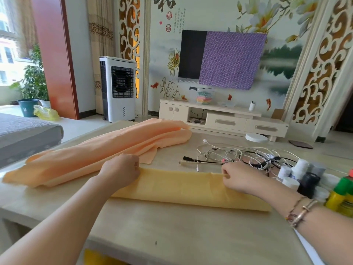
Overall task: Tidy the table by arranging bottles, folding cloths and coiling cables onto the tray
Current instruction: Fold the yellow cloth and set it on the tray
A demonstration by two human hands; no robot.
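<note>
Folding the yellow cloth (183, 188)

Left hand (122, 170) and right hand (238, 178) each pinch its far edge; draw it level toward the worktop (172, 236) near edge.

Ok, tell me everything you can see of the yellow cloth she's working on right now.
The yellow cloth looks like soft, matte fabric, folded into a long flat band lying across the table in front of the person, slanting down toward the right. Its far edge is held at two spots: the left hand grips it near the left end, the right hand pinches it further right. The peach cloth lies just behind it, the tangled cables beyond its right part.
</note>
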